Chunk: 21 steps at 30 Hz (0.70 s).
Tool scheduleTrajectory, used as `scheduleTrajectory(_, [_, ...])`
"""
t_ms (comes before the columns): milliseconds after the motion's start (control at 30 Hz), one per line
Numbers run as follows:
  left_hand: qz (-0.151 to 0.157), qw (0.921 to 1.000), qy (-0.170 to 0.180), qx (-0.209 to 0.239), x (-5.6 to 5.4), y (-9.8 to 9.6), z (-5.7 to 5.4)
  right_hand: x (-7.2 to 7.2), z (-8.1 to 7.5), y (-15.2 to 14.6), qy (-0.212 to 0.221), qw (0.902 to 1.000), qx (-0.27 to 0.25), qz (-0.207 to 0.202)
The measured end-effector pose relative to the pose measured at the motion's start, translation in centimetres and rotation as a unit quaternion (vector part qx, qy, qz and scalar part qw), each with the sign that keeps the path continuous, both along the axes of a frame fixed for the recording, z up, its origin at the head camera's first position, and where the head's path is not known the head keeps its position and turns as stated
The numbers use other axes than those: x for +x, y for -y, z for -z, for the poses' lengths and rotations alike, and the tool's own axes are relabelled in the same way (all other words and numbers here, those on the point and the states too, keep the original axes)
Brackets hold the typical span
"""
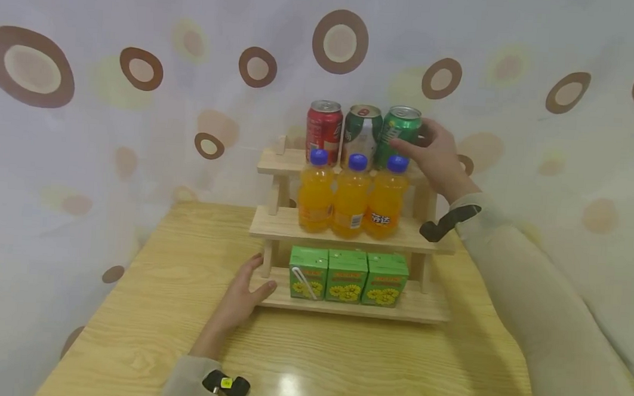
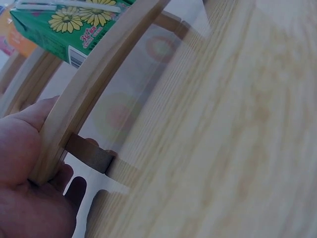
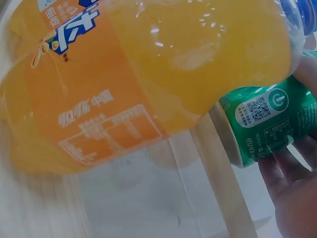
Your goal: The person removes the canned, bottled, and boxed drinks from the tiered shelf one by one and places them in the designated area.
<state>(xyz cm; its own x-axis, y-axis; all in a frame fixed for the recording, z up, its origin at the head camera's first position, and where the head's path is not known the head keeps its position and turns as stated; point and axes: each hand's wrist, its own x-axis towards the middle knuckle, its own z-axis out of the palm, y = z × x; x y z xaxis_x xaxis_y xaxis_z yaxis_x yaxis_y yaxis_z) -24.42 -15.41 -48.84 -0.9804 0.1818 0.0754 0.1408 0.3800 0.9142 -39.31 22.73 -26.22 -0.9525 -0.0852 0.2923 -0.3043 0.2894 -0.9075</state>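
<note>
On the top tier of a three-tier wooden stand [image 1: 427, 305], my right hand [image 1: 441, 159] grips a green soda can [image 1: 403, 123], thumb in front and fingers behind. The right wrist view shows the same can [image 3: 270, 121] partly behind a large-looking orange soda bottle [image 3: 193, 54]. Left of it stand a green-and-white can [image 1: 362, 137] and a red can [image 1: 323, 129]. My left hand [image 1: 238, 298] holds the left end of the bottom tier; in the left wrist view its thumb lies over the board [image 2: 94, 84] with fingers below.
Three orange soda bottles [image 1: 315, 201] with blue caps stand on the middle tier. Along the bottom tier sit three green drink cartons [image 1: 347, 277], the left one with a straw on its front. The stand rests on a wooden table [image 1: 184, 263] before a patterned curtain [image 1: 155, 106].
</note>
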Motion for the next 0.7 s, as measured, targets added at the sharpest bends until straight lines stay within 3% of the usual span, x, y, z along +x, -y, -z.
scheduleTrajectory(200, [-0.007,1.0000,0.001,0.006,0.0,-0.4,-0.1,0.6,-0.1,-0.8,0.006,0.9999,0.002,0.012])
scheduleTrajectory(433, [0.005,0.9999,0.001,0.015,0.0,-0.5,0.1,1.4,-0.1,-1.9,0.000,0.9996,-0.002,0.029])
scheduleTrajectory(700, [0.005,0.9999,-0.003,0.010,0.1,-0.2,0.1,2.4,-0.5,-2.8,-0.020,0.9991,-0.027,0.025])
